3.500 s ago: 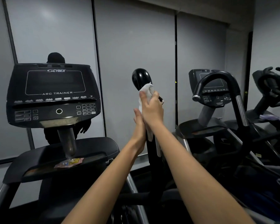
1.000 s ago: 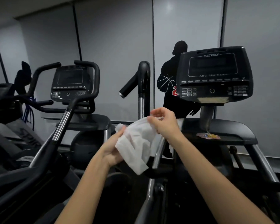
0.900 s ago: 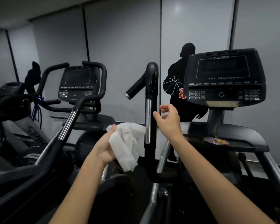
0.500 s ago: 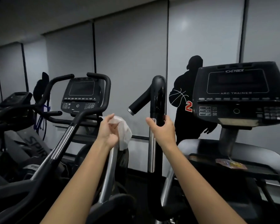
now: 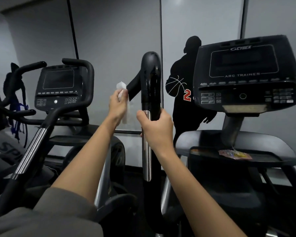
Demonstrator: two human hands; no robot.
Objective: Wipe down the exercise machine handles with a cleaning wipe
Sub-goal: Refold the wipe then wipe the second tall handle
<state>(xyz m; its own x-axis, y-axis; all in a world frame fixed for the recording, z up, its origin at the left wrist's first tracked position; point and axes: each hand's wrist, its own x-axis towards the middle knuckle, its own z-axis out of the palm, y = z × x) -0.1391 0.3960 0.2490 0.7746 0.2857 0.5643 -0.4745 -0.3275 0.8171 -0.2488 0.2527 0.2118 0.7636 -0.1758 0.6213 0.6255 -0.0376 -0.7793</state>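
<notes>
1. Cleaning wipe (image 5: 122,93): you hold it bunched in your left hand (image 5: 118,106), raised just left of the upright handle, beside the black side grip (image 5: 133,86) that branches off toward it. A white corner sticks up above your fingers and a loose tail hangs below your palm. It looks thin, limp and light, probably damp, so it will drape round whatever you press it to. Keep a good fold under your fingers, not just a corner, or it will likely slip out as you drag it.

2. Side grip: whether the wipe touches it cannot be told; the two overlap in this view. The grip is a short round bar, so the best hold is probably to wrap the wipe round it and slide along its length.

3. Upright handle (image 5: 150,82): a tall, rigid post with a glossy black top and a brushed metal strip (image 5: 147,151) lower down. Your right hand (image 5: 156,129) clasps it where the black meets the metal, fingers curled round it. The black part shines, possibly wet, so expect it to be slick. It seems to belong to a moving arm, so your steadying grip is well placed: hold low, wipe high.

4. Arc Trainer console (image 5: 246,74): it sits to the right, well apart from both hands. A small coloured wrapper (image 5: 234,153) lies on the tray beneath it. Neither needs handling for the handles.
</notes>
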